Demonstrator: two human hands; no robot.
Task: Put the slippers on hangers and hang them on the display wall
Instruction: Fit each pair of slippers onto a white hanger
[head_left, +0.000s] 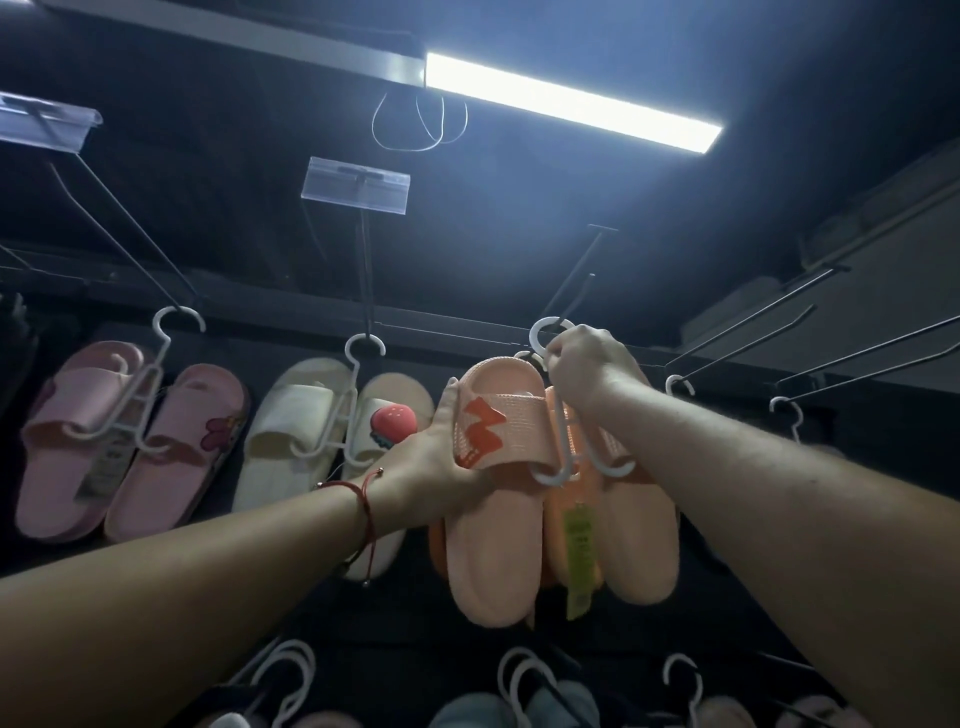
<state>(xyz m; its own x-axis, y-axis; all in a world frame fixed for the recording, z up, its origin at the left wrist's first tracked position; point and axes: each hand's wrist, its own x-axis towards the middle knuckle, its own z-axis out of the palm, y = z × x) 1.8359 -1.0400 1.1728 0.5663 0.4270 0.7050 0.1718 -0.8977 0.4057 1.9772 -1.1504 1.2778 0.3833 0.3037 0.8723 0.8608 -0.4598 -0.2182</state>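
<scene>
A pair of peach-orange slippers (493, 525) hangs on a white plastic hanger (558, 470) in the middle of the head view. My right hand (589, 366) grips the hanger just below its hook (545, 332), which sits at the tip of a black wall peg (574, 280). My left hand (441, 457) holds the left slipper by its strap, thumb over the strap's edge. A green tag (581, 551) dangles between the two slippers. More orange slippers show behind this pair.
A pink pair (124, 447) and a cream pair with a strawberry charm (332, 436) hang on pegs to the left. Bare black pegs (810, 358) and empty white hangers (787, 410) stick out at the right. Another row of hung slippers (519, 696) lies below. A light strip (571, 101) glows overhead.
</scene>
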